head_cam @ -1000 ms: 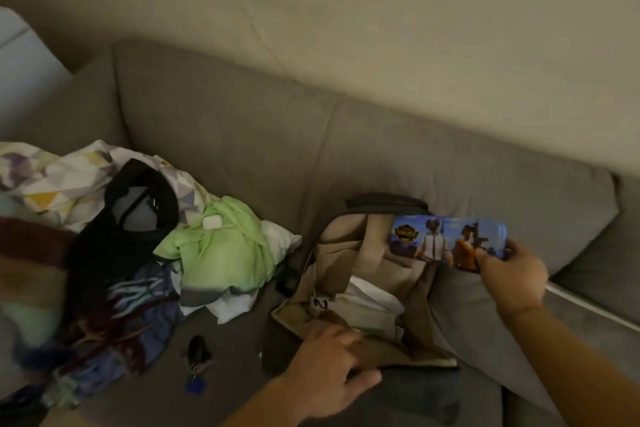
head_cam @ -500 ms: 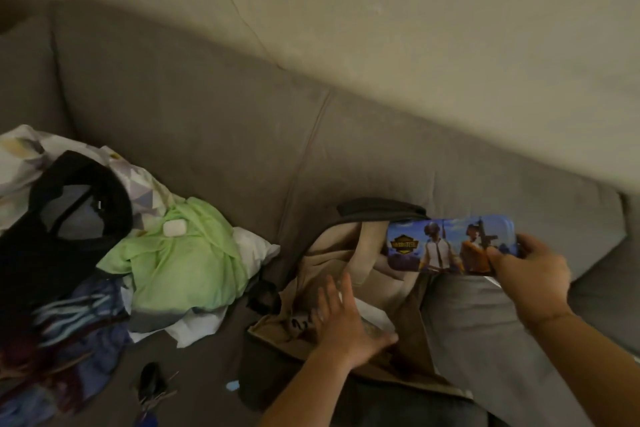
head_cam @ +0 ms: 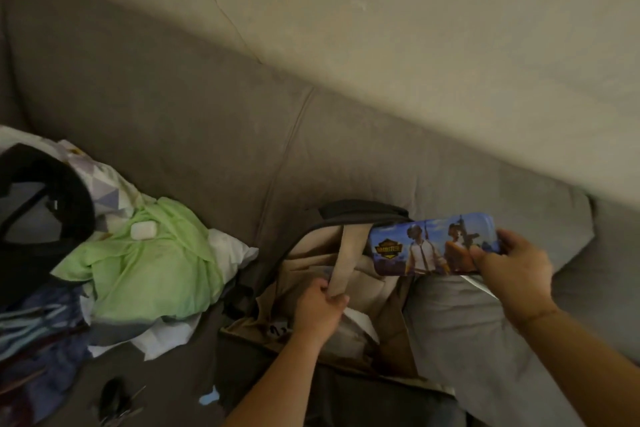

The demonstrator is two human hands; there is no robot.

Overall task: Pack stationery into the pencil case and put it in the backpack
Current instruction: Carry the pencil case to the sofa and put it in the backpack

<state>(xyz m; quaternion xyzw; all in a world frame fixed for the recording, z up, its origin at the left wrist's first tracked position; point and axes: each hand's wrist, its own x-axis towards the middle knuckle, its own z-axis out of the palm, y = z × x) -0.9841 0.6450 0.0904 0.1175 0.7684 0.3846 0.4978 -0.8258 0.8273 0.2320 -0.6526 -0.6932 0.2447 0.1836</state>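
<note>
Above the sofa (head_cam: 207, 121), the right hand (head_cam: 512, 263) grips the closed pencil case (head_cam: 426, 246) by its end, while the left hand (head_cam: 322, 305) pinches a strap, holding the backpack (head_cam: 360, 274) open. Packing looks finished; dropping the case inside remains.

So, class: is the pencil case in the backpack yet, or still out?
Out. The right hand holds the pencil case above the open backpack, while the left hand grips a beige strap.
</note>
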